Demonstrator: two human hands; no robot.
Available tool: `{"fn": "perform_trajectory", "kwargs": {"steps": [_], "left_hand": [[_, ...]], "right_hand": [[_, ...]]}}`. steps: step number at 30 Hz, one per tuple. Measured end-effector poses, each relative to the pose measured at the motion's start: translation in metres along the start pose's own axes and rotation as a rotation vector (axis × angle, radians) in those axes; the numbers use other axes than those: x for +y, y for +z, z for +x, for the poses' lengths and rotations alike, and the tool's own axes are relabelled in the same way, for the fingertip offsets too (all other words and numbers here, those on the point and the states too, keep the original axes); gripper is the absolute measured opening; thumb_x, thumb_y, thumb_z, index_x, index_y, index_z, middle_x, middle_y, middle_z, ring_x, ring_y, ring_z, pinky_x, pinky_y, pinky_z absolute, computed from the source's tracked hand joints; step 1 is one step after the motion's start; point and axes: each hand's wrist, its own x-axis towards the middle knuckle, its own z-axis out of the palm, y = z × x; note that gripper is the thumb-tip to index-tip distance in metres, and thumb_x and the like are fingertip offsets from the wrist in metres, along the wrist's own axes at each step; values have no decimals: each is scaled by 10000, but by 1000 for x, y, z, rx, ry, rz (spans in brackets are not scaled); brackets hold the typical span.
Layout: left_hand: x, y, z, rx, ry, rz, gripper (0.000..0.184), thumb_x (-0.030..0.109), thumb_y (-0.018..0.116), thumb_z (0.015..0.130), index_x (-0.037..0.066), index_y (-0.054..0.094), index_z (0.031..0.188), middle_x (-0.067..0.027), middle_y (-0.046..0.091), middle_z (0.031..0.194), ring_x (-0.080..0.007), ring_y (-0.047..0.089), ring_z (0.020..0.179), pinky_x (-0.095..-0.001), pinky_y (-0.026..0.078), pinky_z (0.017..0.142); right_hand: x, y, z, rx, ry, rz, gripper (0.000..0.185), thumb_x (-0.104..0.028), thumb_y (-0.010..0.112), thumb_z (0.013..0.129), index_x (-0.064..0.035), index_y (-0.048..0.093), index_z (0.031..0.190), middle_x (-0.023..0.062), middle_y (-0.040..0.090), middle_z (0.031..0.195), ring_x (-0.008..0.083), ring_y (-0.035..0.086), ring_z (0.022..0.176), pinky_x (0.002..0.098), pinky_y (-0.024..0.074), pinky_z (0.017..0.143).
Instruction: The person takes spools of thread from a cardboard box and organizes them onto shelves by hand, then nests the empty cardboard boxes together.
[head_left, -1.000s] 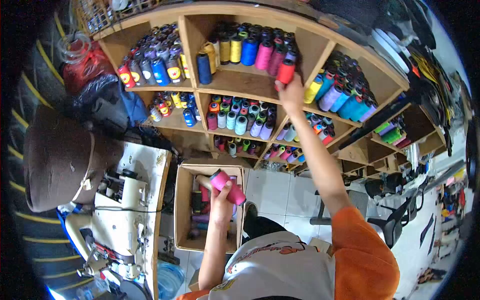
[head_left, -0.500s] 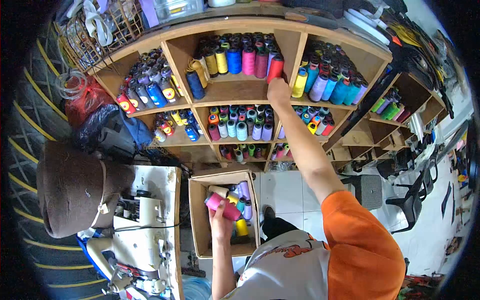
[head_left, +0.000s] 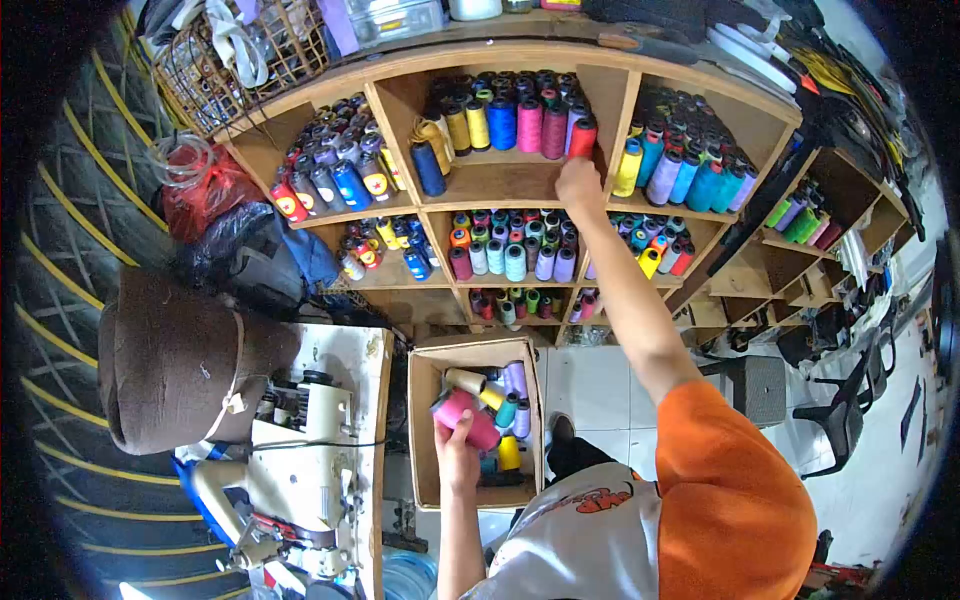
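Observation:
My left hand [head_left: 458,462] is closed around pink thread, held over the open cardboard box [head_left: 424,470]. The pink thread cone [head_left: 453,405] is brighter at its upper left and darker at its lower right; I cannot tell if it is one cone or two. In the box lie several cones, among them a beige cone [head_left: 466,380], a yellow cone [head_left: 509,454] and a lilac cone [head_left: 516,378]. My right hand [head_left: 580,184] reaches into the upper middle shelf compartment, fingers curled at the base of an upright red thread cone [head_left: 583,138]. Its fingertips are partly hidden.
The wooden shelf [head_left: 505,183] has several compartments packed with coloured cones. At left, a sewing machine [head_left: 305,460] stands on a table beside a brown fabric roll [head_left: 170,365]. A grey stool [head_left: 755,390] and a black chair [head_left: 835,425] stand at right.
The view has shifted, so the scene sits further right. The red cone stands slightly deeper in its compartment, level with its neighbours. My left hand still holds the pink thread over the box.

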Motion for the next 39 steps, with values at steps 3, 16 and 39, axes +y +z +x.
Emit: {"fn": "perform_trajectory", "kwargs": {"steps": [3, 16, 39], "left_hand": [[7, 12, 10, -59, 65, -14, 387, 79, 657, 836, 85, 462, 1171, -52, 553, 1037, -185, 558, 935, -361, 474, 830], [16, 164, 96, -106, 699, 677, 790, 68, 789, 689, 42, 340, 1339, -152, 471, 1224, -286, 524, 1070, -406, 400, 960], [-18, 349, 299, -232, 865, 966, 567, 86, 739, 700, -18, 504, 1205, -237, 604, 1074, -379, 595, 990, -419, 480, 838]], "right_hand": [[-28, -45, -79, -699, -259, -15, 350, -323, 537, 870, 4, 661, 880, 215, 652, 704, 280, 676, 688, 410, 529, 601], [22, -91, -126, -534, -473, 608, 344, -174, 737, 749, 14, 617, 1011, 117, 661, 795, 172, 651, 629, 311, 533, 576], [126, -96, -33, -483, -426, 669, 266, -76, 682, 819, 15, 585, 1050, 110, 648, 884, 156, 677, 723, 260, 551, 601]]}}
